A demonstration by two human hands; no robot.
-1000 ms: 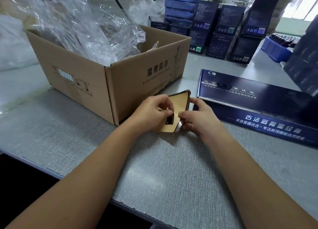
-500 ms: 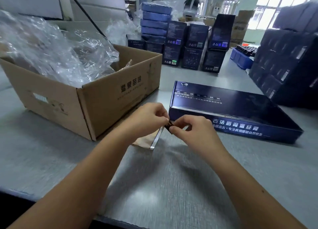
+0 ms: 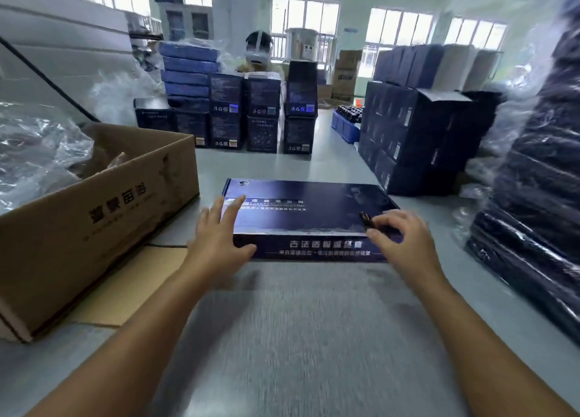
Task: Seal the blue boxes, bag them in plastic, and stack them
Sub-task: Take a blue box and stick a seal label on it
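One flat dark-blue cardboard box (image 3: 307, 209) lies closed on the grey bench (image 3: 298, 338), just right of one open brown cardboard carton (image 3: 94, 222) stuffed with crumpled clear plastic (image 3: 37, 153). Two hands meet it: the left hand (image 3: 216, 237) rests on its near left corner with fingers spread, its grip slack, while the right hand (image 3: 401, 241) pinches one small dark piece (image 3: 365, 219) (too blurred to identify) at the near right edge.
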